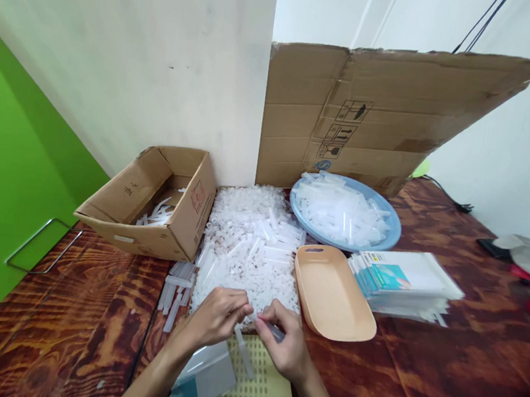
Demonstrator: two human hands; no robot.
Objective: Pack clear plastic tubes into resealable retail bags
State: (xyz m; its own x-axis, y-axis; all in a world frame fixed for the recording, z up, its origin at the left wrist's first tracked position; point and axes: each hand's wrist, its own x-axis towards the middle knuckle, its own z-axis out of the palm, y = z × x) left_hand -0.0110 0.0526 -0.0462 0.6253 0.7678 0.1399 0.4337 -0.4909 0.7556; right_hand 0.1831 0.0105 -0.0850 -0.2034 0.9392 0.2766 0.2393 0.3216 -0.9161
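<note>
Head view: both hands meet at the near edge of the desk, over a perforated yellow mat. Left hand is curled, fingertips pinched together on something small and clear; can't tell exactly what. Right hand is closed around a short clear plastic tube, tube end poking out toward the left hand. A second clear tube lies slanted on the mat just below the fingers; can't tell if it touches either hand.

Just beyond the hands: big heap of small clear plastic pieces and tubes. A few loose tubes lie at its left edge. Left of the heap, open cardboard box with more clear tubes inside. Right of the heap, an empty tan oval tray, tilted diagonally. Behind the tray, blue round dish piled with clear tubes. Right of the tray, stack of clear packaging bags with printed cards.

Near edge, under the left forearm: clear bag partly on the mat.

Back: white board and flattened cardboard sheet standing upright behind everything.
</note>
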